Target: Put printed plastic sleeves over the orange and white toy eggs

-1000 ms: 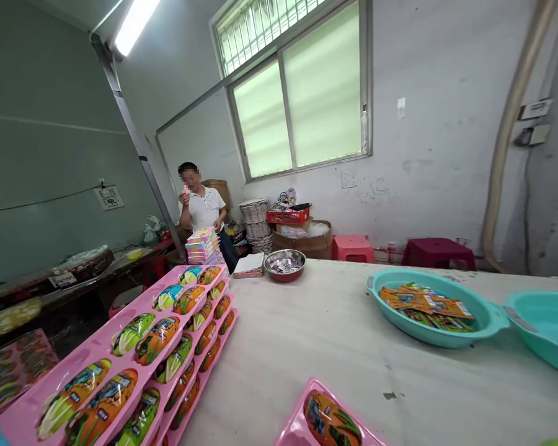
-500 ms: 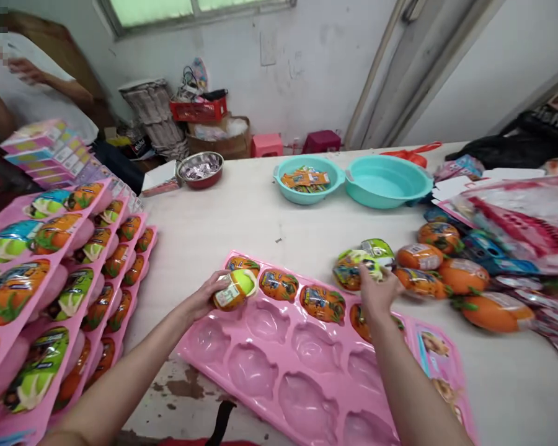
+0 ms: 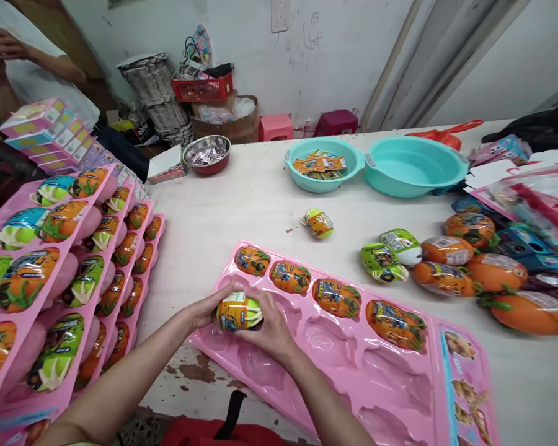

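Over the left end of the pink moulded tray [image 3: 344, 384], my left hand [image 3: 210, 310] and my right hand [image 3: 270, 325] both grip an orange and green wrapped toy egg [image 3: 235, 311]. The label on its wrapper faces up. Four cavities along the tray's far row hold orange wrapped toy eggs [image 3: 337, 298]; the nearer cavities that show are bare. A smaller orange and green egg [image 3: 319, 223] lies on the table behind the tray. Right of it sit green wrapped eggs [image 3: 384, 261] beside a pile of orange eggs [image 3: 496, 272].
Filled pink trays [image 3: 81, 248] stand stacked at left, near a co-worker [image 3: 37, 62]. At the back are a metal bowl [image 3: 208, 155] of small packets, a turquoise basin [image 3: 323, 184] with sachets and another turquoise basin [image 3: 413, 167]. Plastic packaging [image 3: 539, 198] lies at right.
My right hand has left the green eggs at right and come to the egg in my left hand. A small orange and green egg now lies behind the tray. The camera view has shifted.
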Demonstrator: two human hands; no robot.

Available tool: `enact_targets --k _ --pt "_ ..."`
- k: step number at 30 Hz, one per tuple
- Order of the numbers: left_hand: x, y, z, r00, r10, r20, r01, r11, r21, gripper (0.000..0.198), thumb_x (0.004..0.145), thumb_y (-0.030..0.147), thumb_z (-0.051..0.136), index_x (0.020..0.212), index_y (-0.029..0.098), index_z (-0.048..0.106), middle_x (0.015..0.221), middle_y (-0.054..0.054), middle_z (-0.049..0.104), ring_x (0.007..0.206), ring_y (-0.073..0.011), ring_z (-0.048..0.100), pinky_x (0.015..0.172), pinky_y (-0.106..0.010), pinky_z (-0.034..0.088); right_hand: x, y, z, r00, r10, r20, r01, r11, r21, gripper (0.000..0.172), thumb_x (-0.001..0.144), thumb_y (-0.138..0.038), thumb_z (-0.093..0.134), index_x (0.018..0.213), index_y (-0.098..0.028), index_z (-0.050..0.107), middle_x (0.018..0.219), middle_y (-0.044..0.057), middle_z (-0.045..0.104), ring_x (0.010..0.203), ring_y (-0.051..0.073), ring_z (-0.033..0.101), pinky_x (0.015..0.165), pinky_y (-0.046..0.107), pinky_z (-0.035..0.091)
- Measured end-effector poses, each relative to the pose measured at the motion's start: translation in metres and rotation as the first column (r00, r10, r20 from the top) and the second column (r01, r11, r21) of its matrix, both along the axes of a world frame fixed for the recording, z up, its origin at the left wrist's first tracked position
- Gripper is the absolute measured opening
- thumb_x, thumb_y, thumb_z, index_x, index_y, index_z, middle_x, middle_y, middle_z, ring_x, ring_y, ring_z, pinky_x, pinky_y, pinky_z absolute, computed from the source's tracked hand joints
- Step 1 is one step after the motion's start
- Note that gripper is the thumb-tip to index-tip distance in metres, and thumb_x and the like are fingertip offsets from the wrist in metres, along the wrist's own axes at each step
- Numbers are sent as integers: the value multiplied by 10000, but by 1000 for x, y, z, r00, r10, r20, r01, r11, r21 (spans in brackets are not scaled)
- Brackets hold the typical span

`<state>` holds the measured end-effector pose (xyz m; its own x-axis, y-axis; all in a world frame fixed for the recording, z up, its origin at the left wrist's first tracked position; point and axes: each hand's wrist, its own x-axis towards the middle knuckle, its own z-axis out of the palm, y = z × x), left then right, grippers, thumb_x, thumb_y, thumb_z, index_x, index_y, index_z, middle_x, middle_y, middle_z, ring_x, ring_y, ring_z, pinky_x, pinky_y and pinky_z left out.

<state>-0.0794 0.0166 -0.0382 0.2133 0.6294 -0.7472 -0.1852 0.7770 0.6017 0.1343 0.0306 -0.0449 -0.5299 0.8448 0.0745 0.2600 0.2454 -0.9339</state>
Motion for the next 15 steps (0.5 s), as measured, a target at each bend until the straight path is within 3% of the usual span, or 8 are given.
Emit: enact_targets --k 3,5,9,11,12,15 --pt "-9 -10 8 989 -42 -145 81 959 273 635 683 468 759 1230 249 521 1144 -53 634 997 -227 616 805 -315 509 -25 -8 -20 982 -186 -3 181 958 -222 626 672 -442 783 1205 -225 536 1087 61 605 978 249 586 823 369 495" --pt "-17 -7 7 951 -25 -307 142 920 365 743 623 393 817 1279 241 503 1228 -68 589 1127 -262 556 942 -364 461 -32 -2 -35 978 -205 35 208 961 -184 597 684 -485 770 1174 -212 568 1070 69 619 985 265 571 843 384 470" --pt "-37 11 -10 812 -26 -583 211 945 251 747 629 476 789 1297 242 549 1475 -109 346 1385 -336 283 1137 -440 252 -40 17 -53 969 -189 158 199 979 -51 441 730 -441 747 1083 -205 631 981 62 631 938 256 542 840 380 433" --pt "-43 19 -18 854 -45 -518 174 963 203 748 654 489 772 1319 253 526 1538 -99 246 1421 -326 215 1142 -431 246 -42 23 -55 963 -197 181 211 976 -57 380 754 -410 731 1059 -203 638 959 54 624 914 239 538 815 356 433" --pt "-44 22 -21 906 -48 -420 144 969 200 750 671 482 764 1334 252 500 1536 -103 262 1409 -316 256 1125 -421 284 -42 24 -56 963 -196 184 209 976 -59 365 756 -400 731 1052 -206 639 959 51 618 916 235 536 811 348 433" --pt "-42 31 -25 987 -57 -148 81 984 160 685 665 420 789 1250 191 516 1337 -136 531 1207 -290 527 987 -392 443 -42 23 -56 962 -197 189 211 976 -58 331 762 -373 733 1038 -218 639 952 47 603 925 233 533 811 340 437"
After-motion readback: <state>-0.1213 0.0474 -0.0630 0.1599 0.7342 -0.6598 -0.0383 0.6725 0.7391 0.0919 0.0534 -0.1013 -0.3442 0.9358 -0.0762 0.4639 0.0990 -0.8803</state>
